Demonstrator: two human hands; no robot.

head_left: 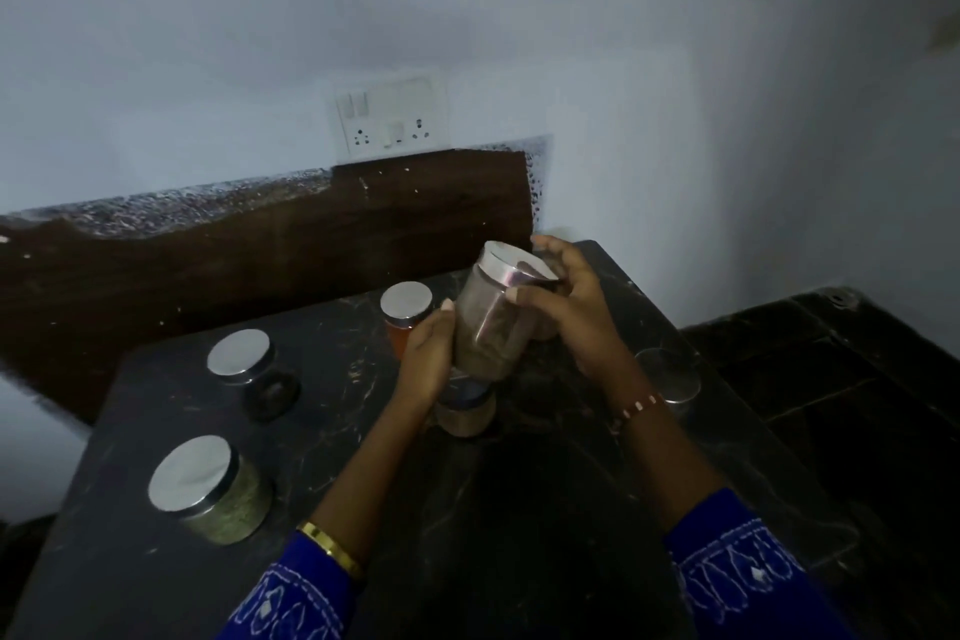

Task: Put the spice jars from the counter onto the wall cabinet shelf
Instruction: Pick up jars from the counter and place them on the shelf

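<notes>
Gripping jar, both hands, above counter

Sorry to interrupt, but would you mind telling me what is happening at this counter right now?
A person is holding one spice jar of brown powder, tilted, above the dark counter. The left hand holds its lower body and the right hand grips it near the metal lid. Other lidded jars stand on the counter: a green one, a dark one, an orange one, one under the hands and one at the right. No cabinet shelf is in view.
</notes>
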